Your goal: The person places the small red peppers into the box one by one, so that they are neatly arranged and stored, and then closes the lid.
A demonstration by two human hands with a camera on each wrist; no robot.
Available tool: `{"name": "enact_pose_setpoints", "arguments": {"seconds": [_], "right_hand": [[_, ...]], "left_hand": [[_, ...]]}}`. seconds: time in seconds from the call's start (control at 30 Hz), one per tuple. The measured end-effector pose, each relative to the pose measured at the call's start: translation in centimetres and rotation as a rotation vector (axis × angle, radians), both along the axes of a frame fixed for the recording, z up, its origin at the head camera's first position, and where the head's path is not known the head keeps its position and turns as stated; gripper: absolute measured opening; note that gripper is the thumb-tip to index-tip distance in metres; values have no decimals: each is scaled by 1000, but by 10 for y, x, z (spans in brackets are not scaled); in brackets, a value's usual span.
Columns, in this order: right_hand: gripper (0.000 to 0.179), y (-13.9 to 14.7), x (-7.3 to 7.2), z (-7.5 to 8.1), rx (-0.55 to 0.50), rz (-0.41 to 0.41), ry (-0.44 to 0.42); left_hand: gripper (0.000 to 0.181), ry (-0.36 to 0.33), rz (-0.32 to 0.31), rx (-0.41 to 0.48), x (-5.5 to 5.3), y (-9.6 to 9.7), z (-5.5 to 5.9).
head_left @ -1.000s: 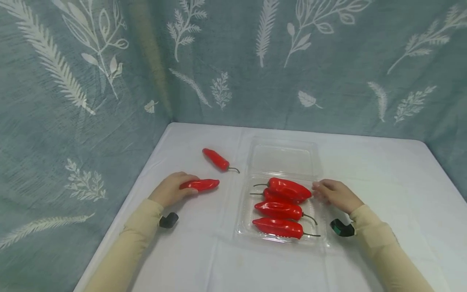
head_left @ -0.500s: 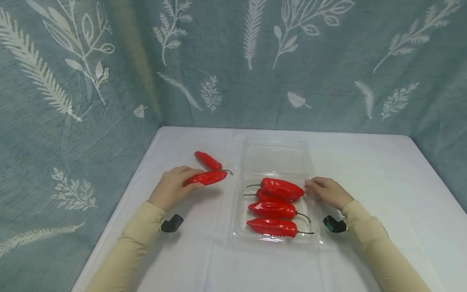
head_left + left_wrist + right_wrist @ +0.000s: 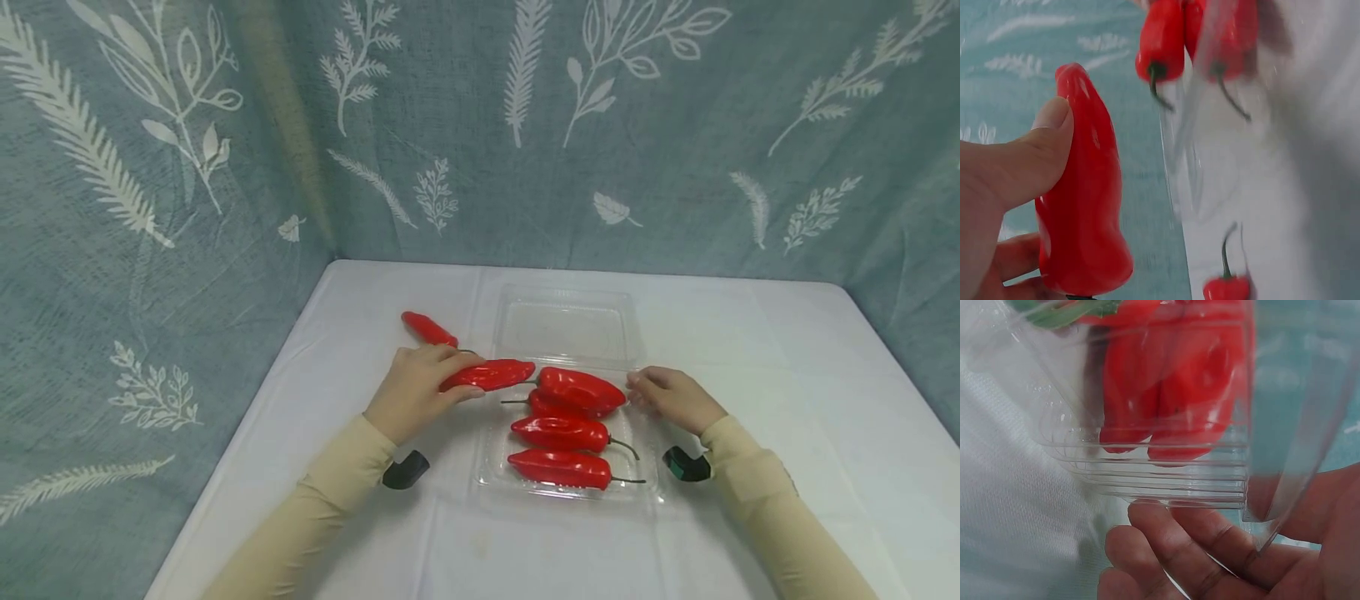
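Note:
My left hand (image 3: 450, 382) grips a red pepper (image 3: 489, 374) by its stem end and holds it just over the left rim of a clear plastic container (image 3: 651, 492). In the left wrist view my thumb (image 3: 1044, 147) presses on this red pepper (image 3: 1082, 200). Several red peppers (image 3: 564, 432) lie in the container's tray, stems pointing to either side. My right hand (image 3: 643, 390) holds the tray's right edge; in the right wrist view its fingers (image 3: 1191, 547) curl under the clear wall (image 3: 1147, 481), with the peppers (image 3: 1169, 387) showing through it.
One more red pepper (image 3: 428, 328) lies on the white tablecloth (image 3: 787, 375) behind my left hand. The container's clear lid (image 3: 566, 327) lies open and flat towards the back. Blue leaf-patterned curtains close off the table's rear and left sides.
My left hand has carried its pepper to the right, from the table's left part to the tray's left rim. The right hand has stayed on the tray's right edge.

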State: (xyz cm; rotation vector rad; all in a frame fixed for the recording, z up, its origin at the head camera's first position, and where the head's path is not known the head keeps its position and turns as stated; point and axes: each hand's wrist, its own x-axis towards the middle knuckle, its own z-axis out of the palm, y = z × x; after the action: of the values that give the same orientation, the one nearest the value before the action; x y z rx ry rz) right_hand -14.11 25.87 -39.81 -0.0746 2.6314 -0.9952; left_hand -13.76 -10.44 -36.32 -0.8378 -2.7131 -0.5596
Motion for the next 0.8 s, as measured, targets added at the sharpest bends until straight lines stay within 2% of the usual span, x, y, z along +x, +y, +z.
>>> {"name": "enact_pose_setpoints", "arguments": {"seconds": [0.13,0.33,0.6,0.8], "right_hand": [[43,0,0,-1,-7,-1,1],[43,-2,1,-2,-9,3,-5],[44,-1,1,1,7,9,10],[44,0,1,3,3,8,20]], "left_hand": [[39,43,-73,-6,0,18,-4],[42,18,-142,-47,4,41,-5],[43,-25,-134,-123,10,67,-5],[43,-28,-171,-157,12,79,-4]]}}
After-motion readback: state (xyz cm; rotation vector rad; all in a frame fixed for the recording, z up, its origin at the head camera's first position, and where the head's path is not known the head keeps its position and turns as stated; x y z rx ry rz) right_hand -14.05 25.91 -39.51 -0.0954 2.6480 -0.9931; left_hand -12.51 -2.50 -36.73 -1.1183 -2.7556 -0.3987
